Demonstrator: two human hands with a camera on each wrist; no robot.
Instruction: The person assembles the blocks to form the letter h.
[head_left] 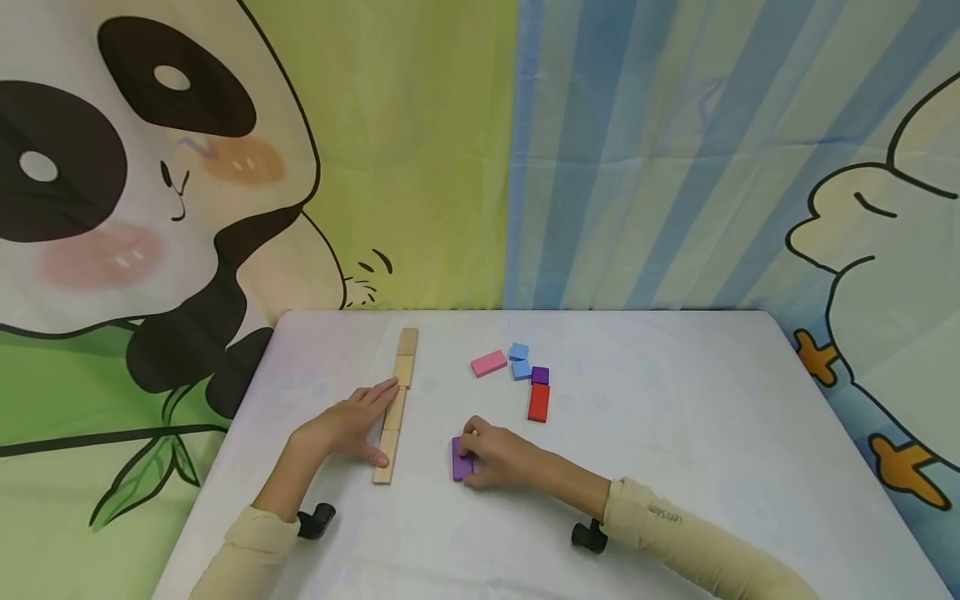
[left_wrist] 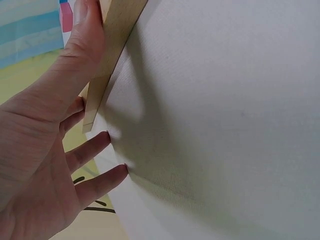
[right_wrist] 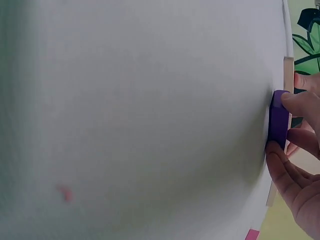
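Several plain wooden blocks (head_left: 393, 418) lie end to end in a line running away from me on the white table. Resting along the left side of this line is my left hand (head_left: 348, 425), its thumb and fingers extended and spread; in the left wrist view the thumb lies against the wood (left_wrist: 116, 37) and some fingertips touch the tabletop. To the right of the line, my right hand (head_left: 501, 454) pinches a purple block (head_left: 457, 463) by its ends. In the right wrist view that purple block (right_wrist: 278, 120) sits at the table surface between thumb and fingers.
Beyond the right hand are a pink block (head_left: 489, 363), two small blue blocks (head_left: 521, 370), a small purple block (head_left: 540, 375) and a red block (head_left: 538, 403) touching it. A printed curtain (head_left: 420, 167) hangs behind the table's far edge.
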